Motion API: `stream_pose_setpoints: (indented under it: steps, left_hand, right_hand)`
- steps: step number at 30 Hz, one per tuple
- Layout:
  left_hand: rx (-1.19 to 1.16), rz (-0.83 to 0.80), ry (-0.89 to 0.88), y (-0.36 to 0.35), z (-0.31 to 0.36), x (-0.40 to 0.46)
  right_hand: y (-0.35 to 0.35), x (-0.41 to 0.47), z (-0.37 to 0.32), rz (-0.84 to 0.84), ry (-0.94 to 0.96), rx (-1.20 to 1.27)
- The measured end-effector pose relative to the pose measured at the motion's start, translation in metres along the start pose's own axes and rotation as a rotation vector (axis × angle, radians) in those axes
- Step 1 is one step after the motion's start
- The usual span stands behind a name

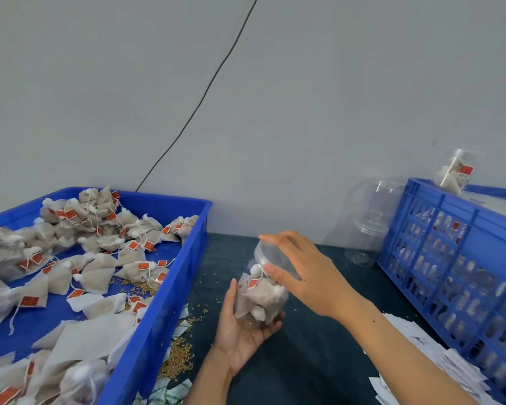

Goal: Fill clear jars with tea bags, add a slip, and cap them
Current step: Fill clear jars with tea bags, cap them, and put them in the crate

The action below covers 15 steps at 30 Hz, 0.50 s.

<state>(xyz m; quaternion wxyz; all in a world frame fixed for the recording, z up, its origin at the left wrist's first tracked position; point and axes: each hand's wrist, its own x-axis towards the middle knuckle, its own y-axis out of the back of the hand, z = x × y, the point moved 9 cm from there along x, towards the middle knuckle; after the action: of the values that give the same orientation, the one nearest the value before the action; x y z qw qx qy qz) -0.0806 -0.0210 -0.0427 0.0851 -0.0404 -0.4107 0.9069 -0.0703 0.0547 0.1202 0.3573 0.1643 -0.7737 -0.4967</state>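
Note:
A clear jar (262, 299) packed with tea bags tilts over the dark table, its mouth pointing up and to the right. My left hand (243, 331) cradles the jar's lower end with fingers curled round it. My right hand (307, 273) grips the clear lid (268, 258) at the jar's mouth, thumb and fingers wrapped round its rim. Whether the lid is fully seated I cannot tell. Loose tea bags (70, 258) with red tags fill the blue tray on the left.
The blue tray (170, 302) occupies the left. A blue slotted crate (456, 258) holding filled jars stands at right, with one filled jar (456, 171) on top. Two empty clear jars (365, 232) stand by the wall. White slips (438, 363) lie at lower right; small sachets (173, 390) and spilled grains lie by the tray.

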Motion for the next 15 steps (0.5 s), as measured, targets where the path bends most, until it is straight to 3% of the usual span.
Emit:
stream_pose_setpoints:
  steps: [3, 9, 15]
  left_hand:
    - [0.009, 0.031, -0.029, 0.002, 0.004, 0.0]
    - [0.088, 0.013, 0.055, 0.0, -0.005, -0.003]
    - [0.133, -0.026, 0.075, -0.007, -0.008, -0.005]
  right_hand:
    - [-0.005, 0.001, 0.01, -0.032, -0.103, -0.055]
    - [0.001, -0.005, -0.02, -0.041, 0.187, 0.041]
    - [-0.005, 0.0, 0.0, -0.016, -0.024, -0.026]
